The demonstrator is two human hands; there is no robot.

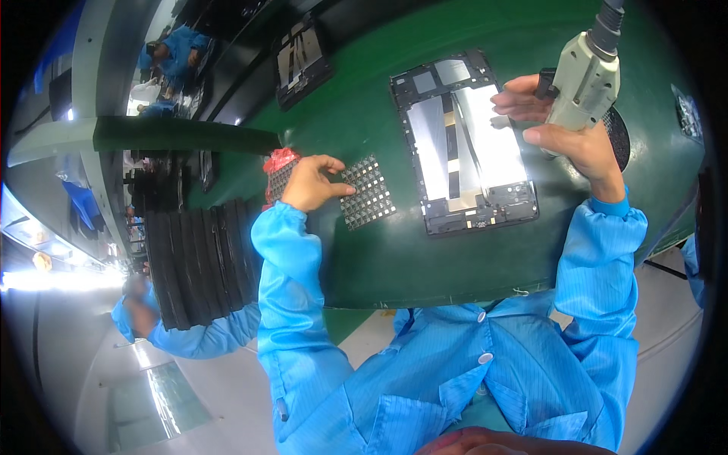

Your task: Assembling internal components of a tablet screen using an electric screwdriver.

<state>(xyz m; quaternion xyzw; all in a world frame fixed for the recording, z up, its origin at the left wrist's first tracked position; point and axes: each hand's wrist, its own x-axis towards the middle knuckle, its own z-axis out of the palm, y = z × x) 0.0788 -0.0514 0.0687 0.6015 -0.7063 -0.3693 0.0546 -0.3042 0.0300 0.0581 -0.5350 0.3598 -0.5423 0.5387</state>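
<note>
My right hand (565,129) grips a pale grey electric screwdriver (585,76) with a black cable at its top, held over the right edge of an opened tablet chassis (462,144) with silver plates inside a black frame. My left hand (311,182) rests on the green mat, fingertips pinched at the left edge of a small grid tray of screws (370,193). A red-topped mesh piece (279,171) lies just left of that hand.
The green work surface (425,250) curves toward my blue-coated body. Another opened device (302,64) lies at the back. A dark round pad (618,136) sits behind my right hand. Black ribbed conveyor sections (197,265) run on the left, where another person in a blue coat (189,334) works.
</note>
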